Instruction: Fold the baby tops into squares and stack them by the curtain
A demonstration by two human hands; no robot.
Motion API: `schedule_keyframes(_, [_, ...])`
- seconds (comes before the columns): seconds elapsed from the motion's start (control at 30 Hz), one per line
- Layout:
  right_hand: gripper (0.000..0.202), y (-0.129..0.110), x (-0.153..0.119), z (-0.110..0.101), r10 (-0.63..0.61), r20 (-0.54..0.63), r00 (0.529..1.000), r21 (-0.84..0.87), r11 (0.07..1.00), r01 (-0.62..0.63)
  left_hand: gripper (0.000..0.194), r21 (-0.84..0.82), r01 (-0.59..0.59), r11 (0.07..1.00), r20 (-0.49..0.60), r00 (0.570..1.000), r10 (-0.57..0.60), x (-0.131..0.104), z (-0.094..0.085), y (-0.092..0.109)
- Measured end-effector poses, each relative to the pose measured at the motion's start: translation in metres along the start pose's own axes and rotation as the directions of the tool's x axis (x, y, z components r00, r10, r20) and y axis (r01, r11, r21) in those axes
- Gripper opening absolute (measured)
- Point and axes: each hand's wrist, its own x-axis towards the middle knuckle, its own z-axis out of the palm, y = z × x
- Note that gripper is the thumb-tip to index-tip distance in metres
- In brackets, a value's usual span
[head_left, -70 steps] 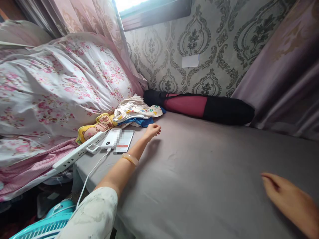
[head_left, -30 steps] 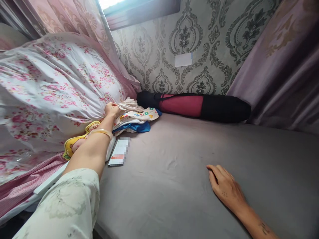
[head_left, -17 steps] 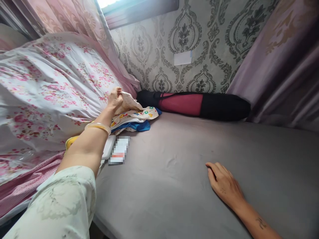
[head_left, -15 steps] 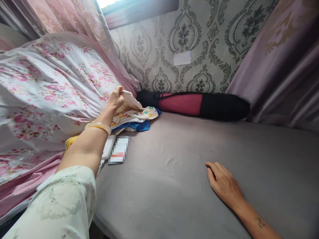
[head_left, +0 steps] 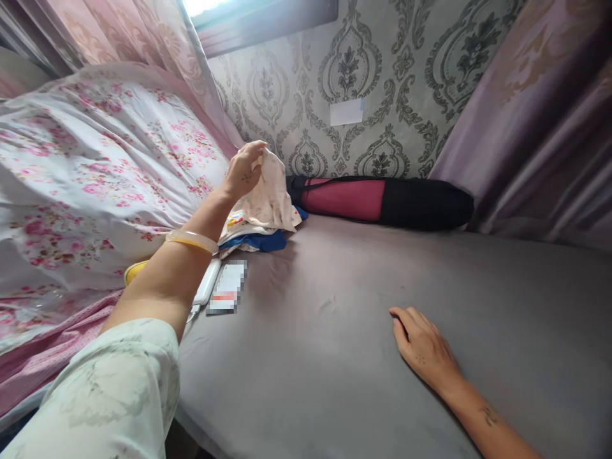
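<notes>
My left hand (head_left: pixel 246 171) is closed on the top edge of a cream cloth garment (head_left: pixel 273 191) with a faint print, which hangs down from the fingers. Beneath it lies a small pile of clothes: a white one with coloured shapes (head_left: pixel 235 221) and a blue one (head_left: pixel 261 241). The garment's exact kind does not show. My right hand (head_left: pixel 421 344) rests on the grey bed sheet (head_left: pixel 329 357), fingers loosely stretched and holding nothing.
A white device with a cable (head_left: pixel 207 284) and a blurred-out flat card or phone (head_left: pixel 227 288) lie near my left forearm. Along the patterned wall stretches a black and red long bag (head_left: pixel 344 199). Floral bedding (head_left: pixel 109 166) fills the left, and a mauve curtain (head_left: pixel 521 127) hangs at right.
My left hand has risen and moved right, lifting the cream garment off the pile so that it hangs. The right hand stays on the sheet; the view has shifted slightly.
</notes>
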Motion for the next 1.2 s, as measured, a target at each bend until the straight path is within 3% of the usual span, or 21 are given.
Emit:
schedule_keyframes(0.27, [0.029,-0.004,0.001,-0.004,-0.003,-0.016,1.0,0.004,1.0,0.003,0.044,0.149,-0.135,0.98,0.124,0.985,0.117,0.016,0.023,0.078])
schedule_keyframes(0.47, [0.03,-0.007,0.003,-0.012,0.021,0.004,1.0,0.038,0.999,-0.021,0.019,0.114,-0.16,0.981,0.127,0.981,0.146,0.021,0.053,0.128])
schedule_keyframes(0.63, [0.031,-0.009,0.016,-0.034,0.044,0.189,0.981,0.191,0.978,-0.081,0.019,0.038,-0.187,0.982,0.182,0.967,0.177,0.026,0.079,0.157])
schedule_keyframes(0.77, [0.034,-0.029,0.036,-0.056,0.017,0.308,0.951,0.335,0.934,-0.125,0.025,-0.035,-0.226,0.973,0.29,0.93,0.227,0.026,0.097,0.18])
schedule_keyframes(0.93, [0.029,-0.064,0.061,-0.068,-0.076,0.27,0.96,0.482,0.873,-0.067,0.04,-0.156,-0.336,0.929,0.337,0.866,0.37,0.022,0.114,0.206])
schedule_keyframes(1.03, [0.028,-0.074,0.069,-0.072,-0.095,0.257,0.962,0.507,0.861,-0.05,0.042,-0.198,-0.342,0.919,0.291,0.874,0.388,0.021,0.118,0.216])
schedule_keyframes(1.2, [0.035,-0.079,0.081,-0.075,-0.08,0.142,0.987,0.548,0.837,-0.011,0.037,-0.252,-0.331,0.909,0.275,0.876,0.396,0.023,0.117,0.229])
